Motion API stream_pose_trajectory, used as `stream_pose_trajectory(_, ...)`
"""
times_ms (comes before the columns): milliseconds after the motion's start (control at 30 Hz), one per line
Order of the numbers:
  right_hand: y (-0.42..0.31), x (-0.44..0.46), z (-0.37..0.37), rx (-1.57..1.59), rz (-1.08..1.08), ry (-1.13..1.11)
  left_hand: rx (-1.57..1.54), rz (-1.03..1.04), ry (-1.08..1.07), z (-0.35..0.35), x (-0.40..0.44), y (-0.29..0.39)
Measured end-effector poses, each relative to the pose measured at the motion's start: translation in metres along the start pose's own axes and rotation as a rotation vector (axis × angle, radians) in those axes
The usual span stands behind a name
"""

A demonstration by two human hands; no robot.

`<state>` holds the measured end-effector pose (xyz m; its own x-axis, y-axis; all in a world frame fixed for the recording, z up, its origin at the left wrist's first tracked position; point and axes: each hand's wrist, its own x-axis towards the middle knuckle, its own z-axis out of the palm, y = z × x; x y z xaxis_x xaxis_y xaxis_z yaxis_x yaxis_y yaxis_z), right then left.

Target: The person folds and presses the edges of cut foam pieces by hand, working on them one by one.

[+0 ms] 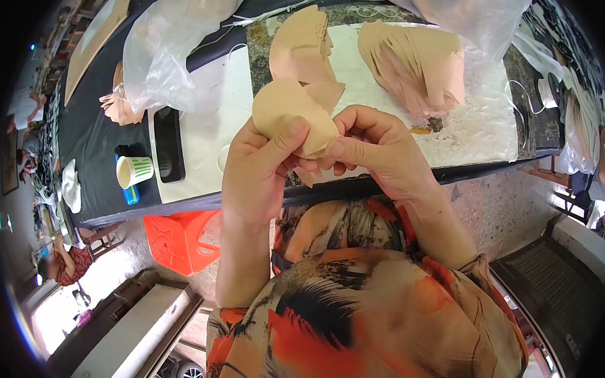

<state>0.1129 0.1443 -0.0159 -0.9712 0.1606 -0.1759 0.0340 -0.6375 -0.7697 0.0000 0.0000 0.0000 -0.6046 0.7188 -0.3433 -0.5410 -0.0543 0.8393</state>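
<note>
Between my two hands, above the table's near edge, are thin tan cut pieces (283, 106) with a rounded upper end. My left hand (264, 153) grips them with the thumb on top and the fingers beneath. At their lower right corner, my right hand (381, 149) pinches the edge between thumb and fingers. Just behind lies a fanned stack of similar tan pieces (301, 49), curved in outline. A larger fanned stack of tan and pinkish pieces (415, 68) rests on the white sheet (480, 126) to the right. How many pieces I hold cannot be made out.
Left on the table are a black phone (169, 143), a green-striped paper cup (135, 171) and a clear plastic bag (161, 54). Another plastic bag (469, 13) lies at the back right. A red plastic container (178, 243) stands on the floor. A person (68, 264) is at far left.
</note>
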Motion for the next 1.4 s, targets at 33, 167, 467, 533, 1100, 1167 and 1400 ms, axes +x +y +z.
stream_pose_trajectory(33, -0.001, 0.000, 0.001, 0.012, 0.000, 0.000, -0.030, -0.013, -0.013, 0.000, 0.000, 0.000)
stream_pose_trajectory(167, 0.000, 0.001, 0.002, 0.019, -0.018, -0.006, -0.080, -0.037, -0.001, 0.000, 0.002, -0.002)
stream_pose_trajectory(467, 0.003, 0.001, 0.003, -0.016, -0.076, 0.029, -0.049, 0.002, 0.019, 0.008, 0.003, -0.003)
stream_pose_trajectory(533, 0.004, 0.002, 0.003, -0.021, -0.068, 0.043, -0.019, 0.026, 0.034, 0.010, 0.003, -0.001)
stream_pose_trajectory(1100, 0.013, 0.004, 0.003, 0.033, -0.079, 0.071, -0.045, -0.026, 0.047, 0.010, 0.002, 0.001)
stream_pose_trajectory(1167, 0.014, 0.005, 0.003, 0.048, -0.068, 0.087, 0.020, 0.061, 0.094, 0.020, -0.004, 0.003)
stream_pose_trajectory(1400, 0.010, 0.004, 0.005, -0.113, -0.148, 0.212, 0.074, -0.045, -0.032, 0.011, 0.001, -0.012)
